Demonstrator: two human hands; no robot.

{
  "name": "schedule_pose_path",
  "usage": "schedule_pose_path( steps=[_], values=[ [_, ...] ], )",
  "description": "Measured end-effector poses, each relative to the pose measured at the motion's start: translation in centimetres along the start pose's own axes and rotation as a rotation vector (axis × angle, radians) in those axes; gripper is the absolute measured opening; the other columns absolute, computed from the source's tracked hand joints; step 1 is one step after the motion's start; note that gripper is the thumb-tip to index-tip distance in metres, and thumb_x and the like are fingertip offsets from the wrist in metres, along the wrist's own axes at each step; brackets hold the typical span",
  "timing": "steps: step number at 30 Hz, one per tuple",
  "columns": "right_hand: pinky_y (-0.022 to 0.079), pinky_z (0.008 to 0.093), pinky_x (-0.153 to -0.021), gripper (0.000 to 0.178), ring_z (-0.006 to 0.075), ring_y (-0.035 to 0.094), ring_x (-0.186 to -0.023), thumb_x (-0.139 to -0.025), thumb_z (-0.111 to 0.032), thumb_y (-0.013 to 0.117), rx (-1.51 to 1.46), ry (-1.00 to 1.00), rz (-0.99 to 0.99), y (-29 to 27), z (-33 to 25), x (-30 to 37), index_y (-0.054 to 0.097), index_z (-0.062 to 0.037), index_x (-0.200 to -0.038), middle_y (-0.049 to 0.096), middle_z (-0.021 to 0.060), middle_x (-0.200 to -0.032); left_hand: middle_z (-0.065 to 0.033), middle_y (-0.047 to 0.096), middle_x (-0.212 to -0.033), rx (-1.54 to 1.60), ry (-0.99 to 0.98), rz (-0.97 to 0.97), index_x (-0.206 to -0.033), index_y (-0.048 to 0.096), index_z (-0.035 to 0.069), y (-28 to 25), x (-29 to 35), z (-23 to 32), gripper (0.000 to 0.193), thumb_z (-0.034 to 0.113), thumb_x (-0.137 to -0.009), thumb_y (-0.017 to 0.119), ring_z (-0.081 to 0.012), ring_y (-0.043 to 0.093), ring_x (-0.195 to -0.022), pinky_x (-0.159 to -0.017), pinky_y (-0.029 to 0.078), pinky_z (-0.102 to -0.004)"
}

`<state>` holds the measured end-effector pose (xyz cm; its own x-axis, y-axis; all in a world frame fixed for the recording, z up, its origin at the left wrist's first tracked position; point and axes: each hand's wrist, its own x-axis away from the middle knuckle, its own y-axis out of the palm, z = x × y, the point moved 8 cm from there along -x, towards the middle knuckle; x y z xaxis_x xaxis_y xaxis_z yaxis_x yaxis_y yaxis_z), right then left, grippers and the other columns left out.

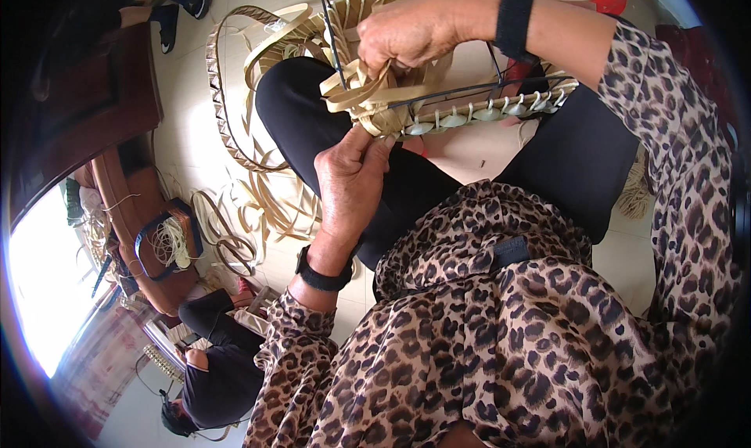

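A long frame of thin black rods (446,96) lies across my knees, its edges wrapped with tan strip. Pale, shell-like oval pieces (454,120) hang in a row along its near edge. At its left corner flat tan strips (361,97) are looped and bunched into a thick wrap. My left hand (348,186) is closed, thumb and fingers pinching that corner wrap from below. Above it my right hand (418,29) is closed around the tan strips, its fingertips partly hidden behind them. Both wrists wear black bands.
A hoop edged with wrapped strip (215,88) stands on the floor to the left. Loose tan strips (270,205) trail over the tiles. A wooden bench (137,229) and a coil of cord (174,241) are farther left. A person in black (223,370) sits at lower left.
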<state>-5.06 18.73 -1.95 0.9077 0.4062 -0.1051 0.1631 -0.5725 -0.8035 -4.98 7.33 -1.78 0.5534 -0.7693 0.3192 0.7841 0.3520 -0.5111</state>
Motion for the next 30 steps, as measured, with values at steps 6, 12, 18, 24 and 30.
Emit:
schedule_pose_path(
  steps=[6,12,18,24,30],
  values=[
    [0.041,0.0401,-0.053,0.009,0.0343,0.051,-0.057,-0.062,-0.003,0.05,-0.239,-0.129,0.008,0.5,-3.0,-1.7,0.055,0.0029,-0.067,0.053,0.0193,-0.061,-0.0011,0.057,-0.067,0.061,0.076,0.083,-0.09,0.06,0.001,-0.7,0.4,1.3,0.01,0.005,-0.081,0.061,-0.0042,0.046,-0.058,-0.054,0.04,-0.0199],
    [0.044,0.0402,-0.063,0.018,0.0334,0.053,-0.071,-0.066,-0.003,0.05,-0.326,0.134,-0.026,-3.5,-4.3,1.3,0.051,0.0084,-0.079,0.053,0.0217,-0.077,0.0043,0.041,-0.051,0.714,-0.382,-0.081,-0.084,0.059,0.0,-0.9,1.4,0.0,0.009,0.009,-0.082,0.058,-0.0046,0.029,-0.038,-0.047,0.038,-0.0214],
    [0.044,0.0334,-0.085,0.033,0.0265,0.053,-0.097,-0.067,0.006,0.05,0.11,0.183,0.548,-6.2,-5.7,4.2,0.056,0.0026,-0.099,0.055,0.0137,-0.105,0.0059,0.035,-0.048,0.457,-0.405,-0.072,-0.085,0.06,-0.001,-2.0,1.7,0.8,0.011,0.009,-0.083,0.056,-0.0044,0.026,-0.037,-0.047,0.038,-0.0224],
    [0.045,0.0344,-0.083,0.02,0.0249,0.056,-0.09,-0.075,-0.003,0.056,0.314,0.335,0.608,-2.2,-8.7,7.0,0.058,0.0011,-0.094,0.057,0.0125,-0.096,0.0063,0.035,-0.048,0.65,-0.463,-0.155,-0.09,0.059,0.0,-1.0,2.3,-0.5,0.013,0.011,-0.084,0.055,-0.0053,0.027,-0.037,-0.048,0.037,-0.022],
    [0.046,0.0362,-0.07,0.007,0.0265,0.056,-0.078,-0.074,-0.008,0.057,0.021,0.534,0.637,-0.6,-5.9,7.2,0.058,-0.0024,-0.078,0.057,0.0095,-0.074,-0.0035,0.061,-0.082,0.645,-0.153,-0.2,-0.108,0.054,0.001,1.1,1.9,-0.7,0.028,-0.001,-0.081,0.06,-0.0065,0.055,-0.067,-0.059,0.051,-0.0211]
  ],
)
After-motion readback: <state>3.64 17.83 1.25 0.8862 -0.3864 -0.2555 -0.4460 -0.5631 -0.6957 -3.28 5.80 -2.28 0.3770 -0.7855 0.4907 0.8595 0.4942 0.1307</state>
